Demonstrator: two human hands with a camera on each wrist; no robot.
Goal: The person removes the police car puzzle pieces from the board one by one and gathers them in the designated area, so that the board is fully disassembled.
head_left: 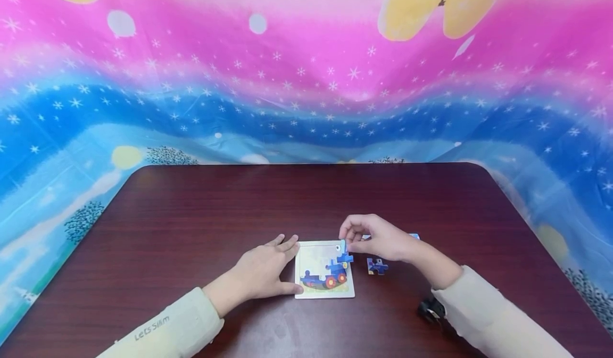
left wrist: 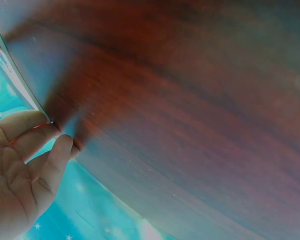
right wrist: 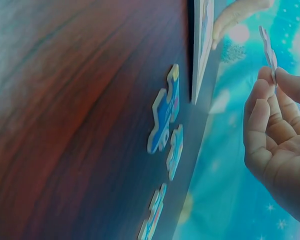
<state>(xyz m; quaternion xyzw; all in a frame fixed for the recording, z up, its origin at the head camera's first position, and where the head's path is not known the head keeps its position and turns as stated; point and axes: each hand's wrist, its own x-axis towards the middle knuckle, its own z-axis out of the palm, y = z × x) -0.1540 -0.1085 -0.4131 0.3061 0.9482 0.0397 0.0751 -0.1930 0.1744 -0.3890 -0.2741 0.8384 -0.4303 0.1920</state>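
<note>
A square jigsaw board (head_left: 325,296) lies on the table with blue vehicle pieces and red-yellow wheels set along its lower part. My left hand (head_left: 261,273) is at the board's left edge, thumb by the near corner and fingers spread toward the far corner. Above the board's right side, my right hand (head_left: 380,238) pinches a blue puzzle piece (head_left: 345,252) between thumb and index finger. The right wrist view shows that piece (right wrist: 268,52) edge-on, raised off the table. To the right of the board lies a loose blue puzzle piece (head_left: 377,266).
More loose pieces lie right of the board, partly behind my right hand; the right wrist view shows a small piece (right wrist: 175,152) and another piece (right wrist: 153,215). A black object (head_left: 429,311) shows by the right sleeve. A patterned cloth (head_left: 306,81) hangs behind the dark wooden table (head_left: 230,198).
</note>
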